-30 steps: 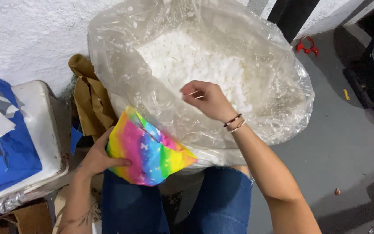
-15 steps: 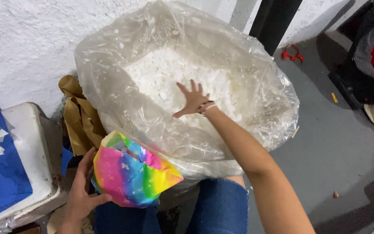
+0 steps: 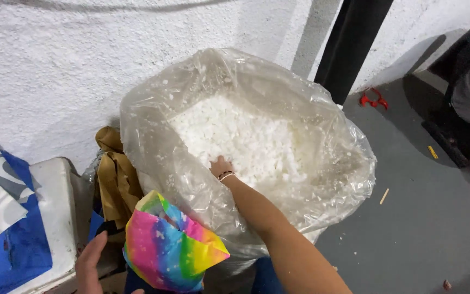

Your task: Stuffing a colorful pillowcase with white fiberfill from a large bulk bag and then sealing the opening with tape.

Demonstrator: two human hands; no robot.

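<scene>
White stuffing (image 3: 246,141) | right hand (image 3: 220,166) buried | left hand (image 3: 91,264) touching rainbow cover (image 3: 167,247)

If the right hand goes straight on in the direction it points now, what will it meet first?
The right hand points down and forward into the clear plastic bag. Its fingers seem already sunk in the white foam pieces, so it would likely meet more foam first. How deep the foam goes cannot be seen.
</scene>
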